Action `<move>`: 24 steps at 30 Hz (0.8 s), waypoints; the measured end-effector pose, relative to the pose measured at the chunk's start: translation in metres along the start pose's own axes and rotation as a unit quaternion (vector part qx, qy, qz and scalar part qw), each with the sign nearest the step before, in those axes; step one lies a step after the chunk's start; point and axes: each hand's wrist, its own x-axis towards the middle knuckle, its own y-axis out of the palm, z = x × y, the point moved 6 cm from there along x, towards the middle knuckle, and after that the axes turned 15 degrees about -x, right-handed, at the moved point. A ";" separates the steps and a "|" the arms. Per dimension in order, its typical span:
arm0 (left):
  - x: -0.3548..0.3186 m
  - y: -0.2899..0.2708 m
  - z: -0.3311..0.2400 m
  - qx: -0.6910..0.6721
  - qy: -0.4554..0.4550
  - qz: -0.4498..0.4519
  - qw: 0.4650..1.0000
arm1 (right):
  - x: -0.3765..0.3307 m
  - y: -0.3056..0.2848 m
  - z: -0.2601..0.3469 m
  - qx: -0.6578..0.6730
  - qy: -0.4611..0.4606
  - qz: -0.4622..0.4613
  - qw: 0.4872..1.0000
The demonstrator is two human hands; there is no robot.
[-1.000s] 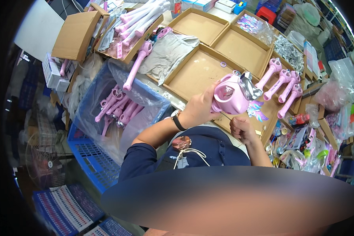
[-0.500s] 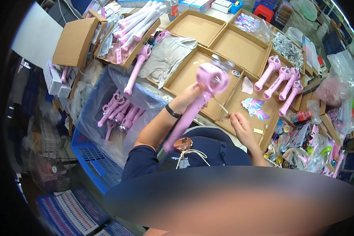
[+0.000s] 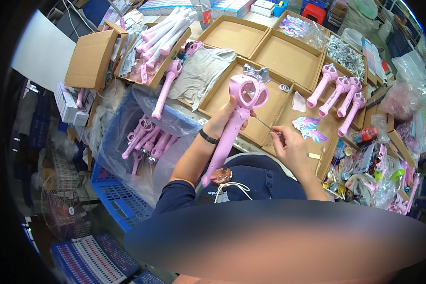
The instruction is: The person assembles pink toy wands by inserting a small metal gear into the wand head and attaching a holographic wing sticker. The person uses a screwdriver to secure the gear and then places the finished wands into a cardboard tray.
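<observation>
Now, change: the pink toy wand [image 3: 236, 120] stands head-up and nearly upright over the cardboard trays, where a second ago its round head was tipped down close to the chest; the heart-shaped window now faces the camera, so the work looks to have passed from turning the piece to fitting or checking it.
Tabletop [image 3: 189, 102]: crowded, covered with shallow brown cardboard trays [image 3: 288, 57], matte and square-cornered.
Crate: a blue plastic crate [image 3: 120, 201] lined with clear crinkled film, holding more pink wands [image 3: 146, 142].
Finished row: four glossy pink wands [image 3: 338, 94] lie side by side in a tray.
Left hand [image 3: 225, 120]: closed around the wand's smooth plastic handle.
Right hand [image 3: 288, 146]: fingertips pinch a thin metal tool [image 3: 265, 125], its tip aimed at the wand's neck.
</observation>
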 end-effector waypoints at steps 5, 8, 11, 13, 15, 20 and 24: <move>-0.001 0.001 0.000 0.011 0.002 0.000 1.000 | -0.001 -0.007 0.005 -0.015 -0.022 -0.016 1.000; -0.003 0.002 0.000 0.054 -0.001 -0.008 0.999 | 0.000 -0.008 0.007 -0.031 -0.045 -0.029 0.998; -0.007 0.006 -0.003 0.098 0.033 -0.008 0.995 | 0.002 -0.005 0.008 -0.072 -0.084 -0.024 0.994; -0.013 0.011 -0.007 0.121 0.072 -0.012 0.990 | 0.002 -0.005 0.008 -0.075 -0.101 -0.030 0.992; -0.021 0.018 -0.011 0.122 0.122 -0.011 0.985 | 0.000 -0.004 0.004 -0.045 -0.086 -0.034 0.995; -0.051 0.059 -0.020 0.311 0.379 0.111 0.864 | -0.010 0.020 -0.020 0.348 0.084 0.148 0.922; -0.061 0.061 -0.020 0.433 0.393 0.176 0.792 | -0.025 0.044 -0.029 0.671 0.261 0.337 0.607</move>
